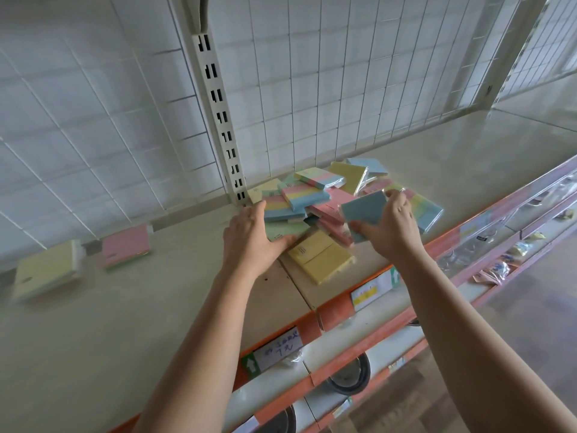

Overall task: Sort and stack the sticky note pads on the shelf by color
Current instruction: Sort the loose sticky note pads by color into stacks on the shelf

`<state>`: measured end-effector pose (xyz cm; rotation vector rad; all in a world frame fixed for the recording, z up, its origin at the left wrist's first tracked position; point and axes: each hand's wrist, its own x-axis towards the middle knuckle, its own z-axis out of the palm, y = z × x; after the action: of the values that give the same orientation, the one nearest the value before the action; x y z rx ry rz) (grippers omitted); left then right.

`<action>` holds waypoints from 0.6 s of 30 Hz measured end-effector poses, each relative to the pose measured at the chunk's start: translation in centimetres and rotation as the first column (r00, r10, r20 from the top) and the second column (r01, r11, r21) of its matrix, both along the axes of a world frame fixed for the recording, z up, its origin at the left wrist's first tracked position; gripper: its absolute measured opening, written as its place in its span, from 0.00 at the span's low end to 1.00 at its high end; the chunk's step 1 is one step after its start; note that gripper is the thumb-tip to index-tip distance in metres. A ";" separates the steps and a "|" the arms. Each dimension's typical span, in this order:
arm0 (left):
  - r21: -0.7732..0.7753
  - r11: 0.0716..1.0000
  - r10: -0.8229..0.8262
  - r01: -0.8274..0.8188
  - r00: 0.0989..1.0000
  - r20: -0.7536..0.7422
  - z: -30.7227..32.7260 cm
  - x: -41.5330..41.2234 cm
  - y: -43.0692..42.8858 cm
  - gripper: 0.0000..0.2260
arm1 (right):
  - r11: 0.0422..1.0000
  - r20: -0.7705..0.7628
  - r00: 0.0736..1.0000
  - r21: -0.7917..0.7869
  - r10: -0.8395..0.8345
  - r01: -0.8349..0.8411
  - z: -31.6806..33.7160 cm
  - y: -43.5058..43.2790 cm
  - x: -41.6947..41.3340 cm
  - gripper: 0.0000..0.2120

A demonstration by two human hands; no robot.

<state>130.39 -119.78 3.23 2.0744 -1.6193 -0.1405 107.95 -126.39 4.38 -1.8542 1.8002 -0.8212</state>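
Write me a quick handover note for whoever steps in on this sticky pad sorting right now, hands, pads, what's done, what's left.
Right hand: holding a blue pad lifted off the pile.
Left hand: gripping a green pad at the near edge of the pile, not lifted.
Mixed pile: yellow, pink, blue and multicolour pads jumbled at the back of the shelf, beside the upright post.
Done: two starts set aside on the left, a yellow-topped stack and a pink-topped stack.
Left: place the blue and green pads, then sort the rest of the pile by colour.
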 end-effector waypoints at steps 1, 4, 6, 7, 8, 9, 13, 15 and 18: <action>-0.005 1.000 0.000 0.000 1.000 0.000 0.0 0.0 0.0 0.40 | 1.000 0.022 1.000 -0.016 0.005 -0.005 0.1 0.0 0.1 0.38; -0.041 0.999 -0.003 0.004 1.000 0.030 0.1 -0.2 0.3 0.39 | 0.999 0.112 0.994 -0.055 0.007 -0.001 0.3 -0.2 0.6 0.35; -0.087 0.996 -0.023 0.030 0.997 0.079 0.4 -0.5 0.5 0.36 | 0.996 0.175 0.984 -0.086 0.013 0.002 0.2 -0.3 0.7 0.34; -0.104 0.994 -0.033 0.044 0.994 0.105 0.6 -0.7 0.6 0.35 | 0.996 0.186 0.982 -0.094 0.018 0.000 0.2 -0.3 0.7 0.34; -0.111 0.992 -0.040 0.055 0.991 0.126 0.7 -0.9 0.7 0.33 | 0.995 0.179 0.983 -0.101 0.025 -0.007 0.2 -0.4 0.7 0.32; -0.112 0.992 -0.047 0.064 0.989 0.142 0.8 -1.2 0.8 0.32 | 0.994 0.165 0.986 -0.108 0.033 -0.015 0.1 -0.6 0.7 0.29; -0.090 0.986 -0.121 0.138 0.978 0.172 1.1 -2.5 0.8 0.27 | 0.985 0.204 0.978 -0.171 0.048 -0.013 0.1 -1.0 0.6 0.14; -0.043 0.972 -0.221 0.229 0.964 0.145 1.4 -3.2 0.8 0.24 | 0.981 0.234 0.971 -0.193 0.052 -0.006 0.4 -1.0 0.7 0.10; 0.067 0.936 -0.350 0.346 0.936 0.044 1.9 -4.3 1.0 0.25 | 0.982 0.294 0.953 -0.190 0.068 -0.011 0.7 -0.8 0.8 0.08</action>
<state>126.12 -118.75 5.08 1.8264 -2.0288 -0.2561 108.73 -127.14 5.12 -1.7557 1.5364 -1.2205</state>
